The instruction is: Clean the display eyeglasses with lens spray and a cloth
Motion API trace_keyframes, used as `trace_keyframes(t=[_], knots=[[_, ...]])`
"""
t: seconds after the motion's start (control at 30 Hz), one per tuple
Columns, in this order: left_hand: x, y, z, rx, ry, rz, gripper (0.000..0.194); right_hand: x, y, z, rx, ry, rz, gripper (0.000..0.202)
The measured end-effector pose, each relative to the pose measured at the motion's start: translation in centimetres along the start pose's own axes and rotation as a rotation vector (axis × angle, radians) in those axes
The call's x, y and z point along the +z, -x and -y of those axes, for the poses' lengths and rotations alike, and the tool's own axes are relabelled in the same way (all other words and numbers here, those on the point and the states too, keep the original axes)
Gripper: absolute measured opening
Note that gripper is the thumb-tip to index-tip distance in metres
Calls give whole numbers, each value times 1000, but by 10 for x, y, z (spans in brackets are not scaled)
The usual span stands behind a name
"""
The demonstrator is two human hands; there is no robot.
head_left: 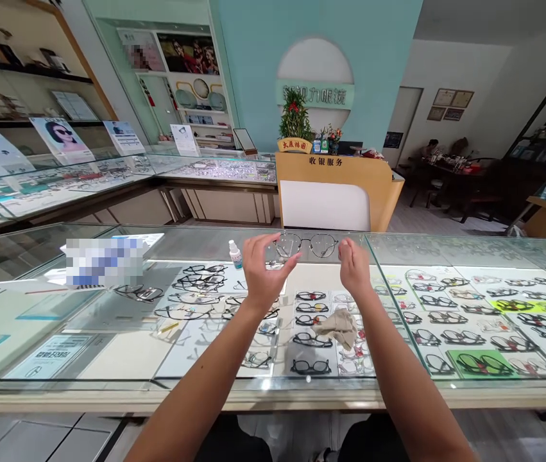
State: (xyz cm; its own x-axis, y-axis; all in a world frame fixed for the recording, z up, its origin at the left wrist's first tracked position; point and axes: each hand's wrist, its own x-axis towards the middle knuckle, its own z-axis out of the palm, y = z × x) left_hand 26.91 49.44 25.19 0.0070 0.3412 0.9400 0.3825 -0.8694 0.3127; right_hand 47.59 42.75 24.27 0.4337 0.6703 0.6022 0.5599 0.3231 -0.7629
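Observation:
A pair of thin dark-framed eyeglasses [323,246] is held up above the glass counter, lenses facing away from me. My left hand [264,266] pinches its left rim between thumb and fingers. At the right end of the frame, my right hand [353,266] has its fingers closed on the temple side. Below and between my forearms, a crumpled beige cloth [339,328] lies on the counter glass. A small white bottle with a blue-green lower part [235,254] stands just left of my left hand.
Many eyeglasses lie in rows inside the glass display counter [301,385]. Papers and a white booklet [152,242] lie at its left. Beyond stands a wooden cashier desk [337,168] with plants. People sit at a far table on the right.

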Motion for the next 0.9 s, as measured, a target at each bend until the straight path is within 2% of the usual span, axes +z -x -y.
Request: trace_keyframes(t=[0.1, 0.2, 0.3, 0.4, 0.47, 0.6, 0.77, 0.9], knots=[[-11, -29, -15, 2, 3, -7, 46, -7, -18, 15, -7, 14, 85, 64], [-25, -66, -36, 42, 37, -43, 47, -30, -49, 46, -53, -55, 78, 67], [-37, -97, -61, 69, 45, -71, 46, -62, -70, 86, -253, -171, -1, 60], [-43, -112, -80, 93, 62, -79, 43, -85, -64, 121, -426, -176, -17, 38], [-44, -114, -87, 97, 77, -73, 42, -88, -51, 136, -479, -120, 15, 43], [-38, -108, -84, 89, 95, -44, 41, -82, -33, 142, -508, 15, 8, 55], [-32, -105, -69, 53, 79, -33, 42, -74, -42, 131, -513, 118, 39, 57], [-29, -106, -62, 36, 49, -26, 42, -67, -48, 125, -498, 151, 63, 48]])
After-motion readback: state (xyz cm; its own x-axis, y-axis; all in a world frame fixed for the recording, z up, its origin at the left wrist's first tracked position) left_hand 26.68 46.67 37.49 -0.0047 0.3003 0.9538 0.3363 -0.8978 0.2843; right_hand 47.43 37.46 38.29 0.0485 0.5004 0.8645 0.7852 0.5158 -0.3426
